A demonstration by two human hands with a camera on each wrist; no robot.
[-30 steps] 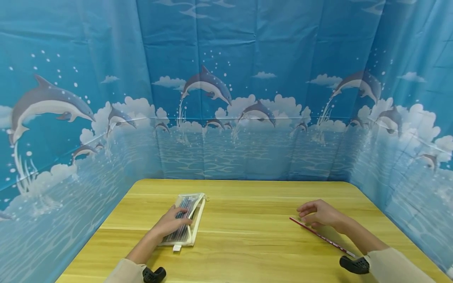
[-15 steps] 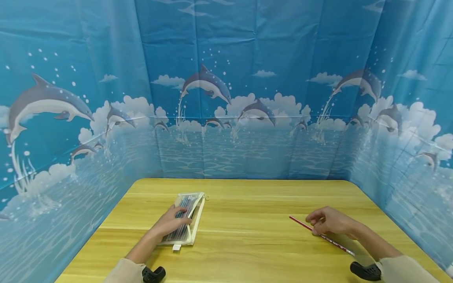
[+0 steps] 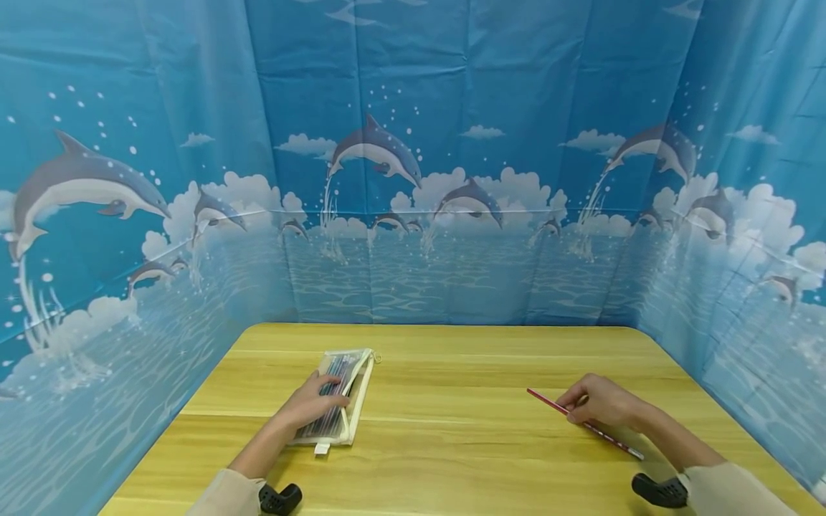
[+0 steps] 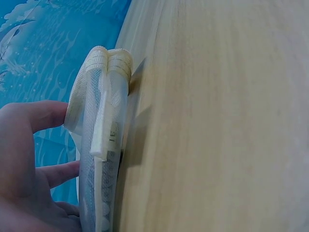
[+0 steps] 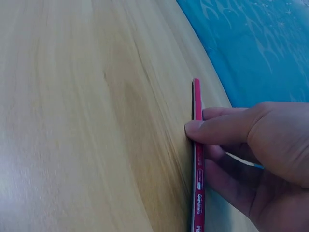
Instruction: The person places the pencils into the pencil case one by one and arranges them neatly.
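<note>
A flat see-through zip pouch (image 3: 334,428) with pale cream edging lies on the left of the table. Several dark pencils (image 3: 337,367) show through its top. My left hand (image 3: 308,408) rests on the pouch with fingers spread; the left wrist view has its fingertips against the pouch's upper face (image 4: 92,145). Toward the right side lies a slim red pencil (image 3: 609,438) with white printing along its lower half. My right hand (image 3: 600,400) pinches it between thumb and fingers, partway along its length, as the right wrist view also shows of the pencil (image 5: 198,183).
The wooden table (image 3: 445,444) has rounded far corners. Blue curtains (image 3: 413,279) printed with dolphins hang around its back and sides. Black straps (image 3: 660,490) sit at both wrists, by the pale sleeves.
The right hand shifts from over the pencil's far end back along it, and its fingers close to a pinch. The pencil turns slightly. The left hand stays on the pouch.
</note>
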